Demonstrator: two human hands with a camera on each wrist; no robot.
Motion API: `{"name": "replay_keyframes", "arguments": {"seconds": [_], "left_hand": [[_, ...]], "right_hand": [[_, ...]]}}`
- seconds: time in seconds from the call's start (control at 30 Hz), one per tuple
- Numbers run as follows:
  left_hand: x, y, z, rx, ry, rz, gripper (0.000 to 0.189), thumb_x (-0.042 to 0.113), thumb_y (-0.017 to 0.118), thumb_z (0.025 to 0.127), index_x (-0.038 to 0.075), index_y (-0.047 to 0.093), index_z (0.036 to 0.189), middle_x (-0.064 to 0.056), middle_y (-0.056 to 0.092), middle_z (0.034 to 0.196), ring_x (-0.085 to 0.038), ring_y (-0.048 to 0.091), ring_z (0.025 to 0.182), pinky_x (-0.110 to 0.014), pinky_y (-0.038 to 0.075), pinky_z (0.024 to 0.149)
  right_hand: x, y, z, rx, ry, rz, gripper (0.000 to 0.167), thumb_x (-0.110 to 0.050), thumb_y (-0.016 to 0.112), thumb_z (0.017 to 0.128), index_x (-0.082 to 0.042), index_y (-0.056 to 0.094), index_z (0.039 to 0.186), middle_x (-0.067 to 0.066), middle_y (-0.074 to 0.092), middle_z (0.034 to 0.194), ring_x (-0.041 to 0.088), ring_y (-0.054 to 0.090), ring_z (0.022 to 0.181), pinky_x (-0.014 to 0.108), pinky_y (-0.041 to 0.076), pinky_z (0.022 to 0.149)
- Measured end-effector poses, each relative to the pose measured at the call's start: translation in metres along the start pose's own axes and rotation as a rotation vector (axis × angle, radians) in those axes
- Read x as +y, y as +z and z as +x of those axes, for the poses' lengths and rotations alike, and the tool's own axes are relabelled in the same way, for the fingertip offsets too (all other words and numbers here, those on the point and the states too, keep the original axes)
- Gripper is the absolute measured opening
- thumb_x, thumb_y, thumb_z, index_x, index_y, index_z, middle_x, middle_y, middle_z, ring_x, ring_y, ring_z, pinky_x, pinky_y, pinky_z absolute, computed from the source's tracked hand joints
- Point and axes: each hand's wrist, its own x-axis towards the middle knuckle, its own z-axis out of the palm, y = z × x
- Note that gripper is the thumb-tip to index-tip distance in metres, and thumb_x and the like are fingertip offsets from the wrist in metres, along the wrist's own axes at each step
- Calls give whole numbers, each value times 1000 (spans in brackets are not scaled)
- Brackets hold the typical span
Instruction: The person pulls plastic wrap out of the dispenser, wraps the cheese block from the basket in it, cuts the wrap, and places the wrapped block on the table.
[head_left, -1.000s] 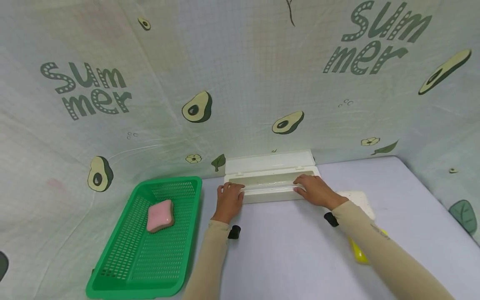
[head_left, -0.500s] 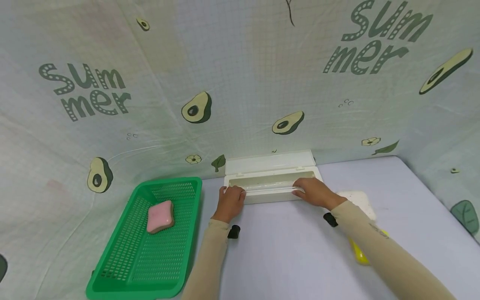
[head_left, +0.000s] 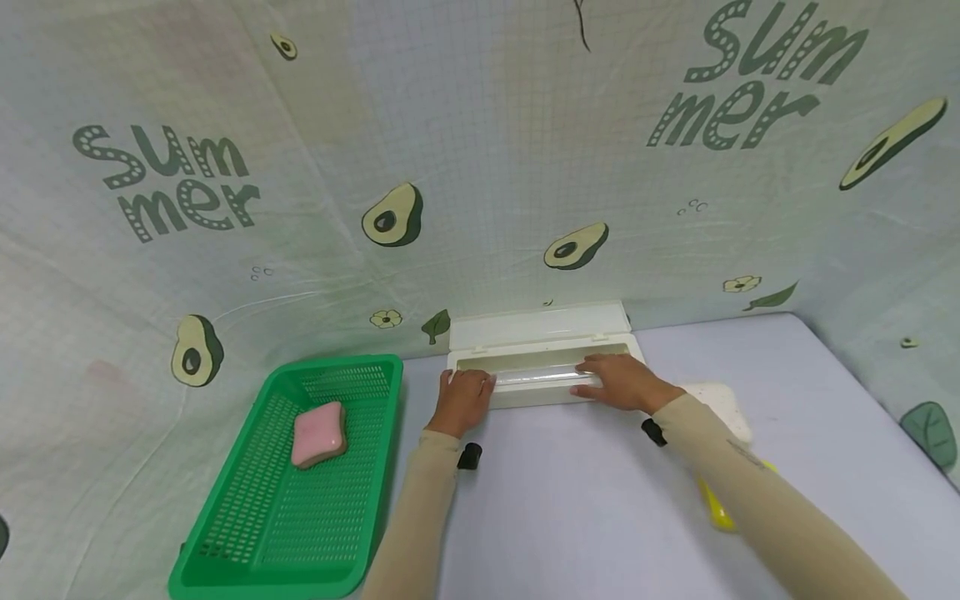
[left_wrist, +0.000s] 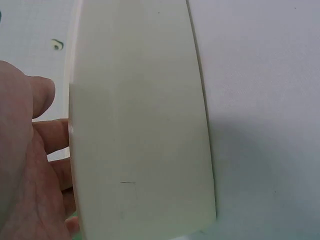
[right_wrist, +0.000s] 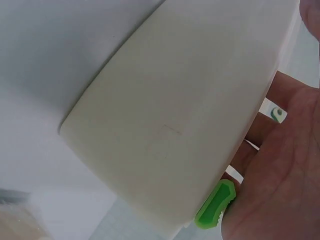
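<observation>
A long white cling-film box (head_left: 540, 393) stands at the back of the table, its lid (head_left: 536, 326) tipped back. Inside lies a clear roll of film (head_left: 536, 374). At the box's left end, my left hand (head_left: 460, 403) has its fingers over the front rim; the left wrist view shows the fingers (left_wrist: 52, 135) passing behind the wall, tips hidden. My right hand (head_left: 622, 383) is at the right part, forefinger over the opening and thumb at the front, visibly apart. In the right wrist view a green slider (right_wrist: 215, 204) sits by the box's rim.
A green basket (head_left: 277, 575) stands at the left with a pink sponge-like block (head_left: 318, 434) in it. Near my right forearm lie a white slab (head_left: 716, 404) and a yellow thing (head_left: 718, 507), partly hidden by the sleeve. A printed cloth (head_left: 480, 167) hangs behind the table.
My right hand has shifted a little to the left along the box, its thumb and forefinger now further from the right end. The left hand has edged slightly right; the box stays put.
</observation>
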Motion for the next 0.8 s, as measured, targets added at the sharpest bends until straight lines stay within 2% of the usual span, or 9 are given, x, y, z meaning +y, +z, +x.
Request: {"name": "replay_keyframes", "arguments": {"seconds": [0.2, 0.43, 0.57, 0.8], "left_hand": [[2, -1, 6, -44, -39, 9, 40, 30, 49, 113, 4, 70, 133, -14, 71, 133, -35, 56, 120, -63, 22, 117], [4, -1, 7, -82, -63, 56, 43, 34, 45, 114, 6, 71, 134, -13, 71, 133, -33, 52, 116, -62, 22, 117], [4, 0, 8, -83, -60, 66, 43, 34, 43, 114, 6, 72, 130, -14, 68, 137, -35, 51, 125, -62, 22, 117], [-1, 0, 15, -84, -49, 36, 41, 31, 41, 115, 3, 71, 121, -14, 75, 121, -38, 51, 133, -64, 17, 120]], "right_hand": [[1, 0, 5, -31, 4, -57, 69, -54, 68, 98, 2, 67, 138, 28, 62, 141, 49, 55, 134, 66, 38, 112], [1, 0, 8, -65, 17, -76, 68, -58, 72, 94, 0, 72, 130, 22, 70, 132, 45, 59, 125, 64, 41, 109], [1, -1, 9, -91, 32, -69, 66, -57, 73, 94, -1, 71, 129, 21, 70, 129, 44, 64, 121, 61, 47, 106], [-1, -8, 13, -225, 118, -16, 69, -65, 72, 92, -8, 62, 130, 15, 69, 126, 34, 67, 107, 54, 54, 96]]}}
